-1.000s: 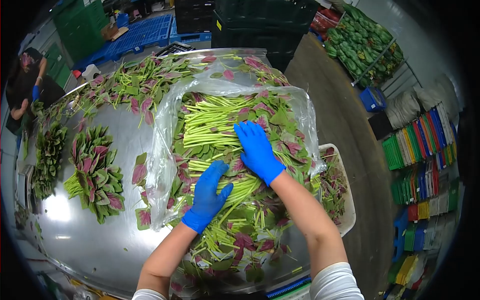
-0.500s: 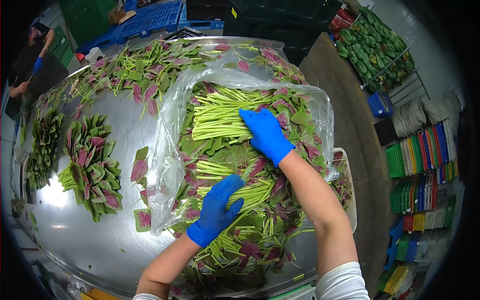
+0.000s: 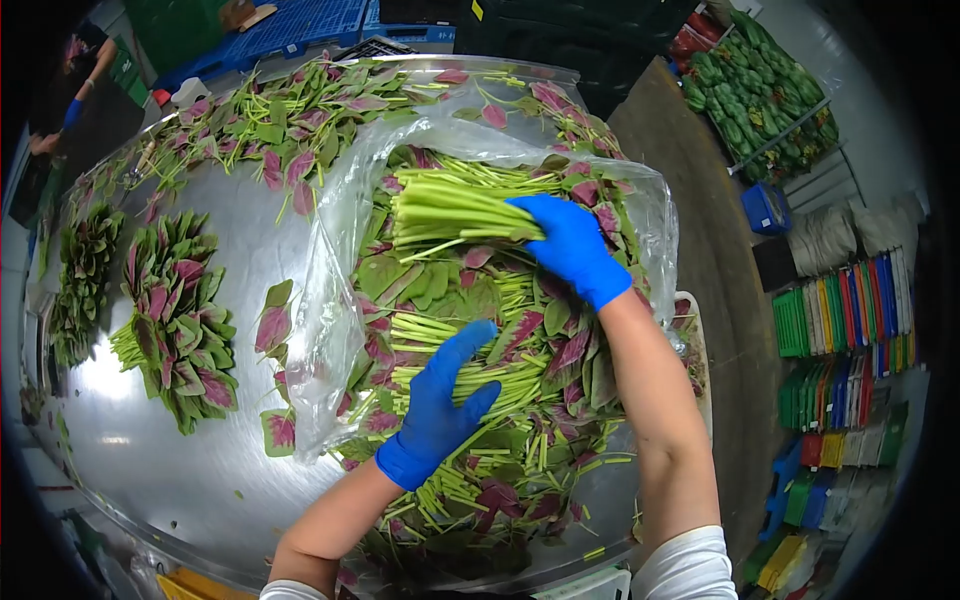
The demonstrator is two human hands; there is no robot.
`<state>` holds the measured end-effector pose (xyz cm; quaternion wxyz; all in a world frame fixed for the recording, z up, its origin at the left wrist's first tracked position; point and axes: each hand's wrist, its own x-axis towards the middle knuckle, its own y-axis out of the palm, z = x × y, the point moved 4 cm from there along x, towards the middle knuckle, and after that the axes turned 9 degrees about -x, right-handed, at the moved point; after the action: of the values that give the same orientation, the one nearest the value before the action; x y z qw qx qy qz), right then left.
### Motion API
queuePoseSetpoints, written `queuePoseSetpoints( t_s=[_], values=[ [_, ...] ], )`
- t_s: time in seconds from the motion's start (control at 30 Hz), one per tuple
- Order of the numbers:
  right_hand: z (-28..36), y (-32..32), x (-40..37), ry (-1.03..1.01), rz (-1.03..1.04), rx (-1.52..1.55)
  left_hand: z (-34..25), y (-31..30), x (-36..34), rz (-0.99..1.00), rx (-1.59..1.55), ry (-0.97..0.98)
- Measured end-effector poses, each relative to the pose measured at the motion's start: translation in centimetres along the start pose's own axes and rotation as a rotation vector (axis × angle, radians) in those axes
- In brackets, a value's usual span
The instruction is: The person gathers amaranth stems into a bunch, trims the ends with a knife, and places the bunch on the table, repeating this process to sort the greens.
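My blue-gloved right hand [image 3: 578, 250] is closed around a thick bunch of red-and-green amaranth [image 3: 455, 210], its pale cut stems pointing left. The bunch is lifted slightly above the pile. Over the lower stems [image 3: 518, 385] rests my left hand [image 3: 440, 405], also gloved in blue, with thumb and fingers apart; whether it presses on them is hard to tell. All this amaranth lies on an opened clear plastic bag [image 3: 325, 330]. Short cut stem pieces [image 3: 450, 495] are scattered below my left hand.
Two amaranth bunches [image 3: 180, 320] [image 3: 85, 285] lie on the left of the metal table [image 3: 262, 215]. Loose leaves and stems [image 3: 285, 125] cover its far edge. Another person [image 3: 80, 95] stands at the far left. Crates of green vegetables [image 3: 760, 95] and stacked coloured crates [image 3: 845, 300] are at the right.
My right hand has gripped the upper bunch and raised it a little, moving slightly right. My left hand has shifted slightly, its thumb and fingers spreading wider.
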<state>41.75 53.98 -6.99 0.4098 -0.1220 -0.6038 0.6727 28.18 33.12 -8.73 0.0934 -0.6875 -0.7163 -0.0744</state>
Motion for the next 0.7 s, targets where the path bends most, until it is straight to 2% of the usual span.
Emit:
queuePoseSetpoints(
  t_s=[0.03,0.13,0.27,0.37,0.47,0.5,0.6,0.63,0.7],
  values=[
    [-0.3,0.0,0.0,0.044,-0.002,0.043,0.9,-0.2,0.2,0.035,-0.109,-0.056],
    [-0.2,-0.4,-0.1,0.038,0.007,0.020,2.2,0.4,2.7,-0.155,-0.790,-0.240],
    [-0.4,-0.1,-0.1,0.039,-0.012,0.043,5.4,0.9,6.8,-0.399,-1.324,-0.290],
    [0.0,0.0,-0.4,0.009,-0.015,0.033,10.1,1.6,10.0,-0.645,-1.539,-0.358],
    [1.6,0.9,-0.6,-0.090,0.114,-0.153,7.4,1.6,11.7,-0.446,-1.573,-0.249],
    [2.8,0.4,-0.3,-0.060,0.250,-0.224,8.5,1.9,11.6,-0.473,-1.721,-0.333],
    [3.8,0.8,0.0,-0.059,0.148,-0.309,9.0,1.5,11.6,-0.460,-1.679,-0.229],
    [4.1,1.0,0.5,-0.047,0.219,-0.302,9.3,1.5,11.7,-0.463,-1.693,-0.243],
    [4.4,2.3,1.1,-0.060,0.218,-0.254,9.3,1.1,12.0,-0.456,-1.561,-0.304]
  ],
)
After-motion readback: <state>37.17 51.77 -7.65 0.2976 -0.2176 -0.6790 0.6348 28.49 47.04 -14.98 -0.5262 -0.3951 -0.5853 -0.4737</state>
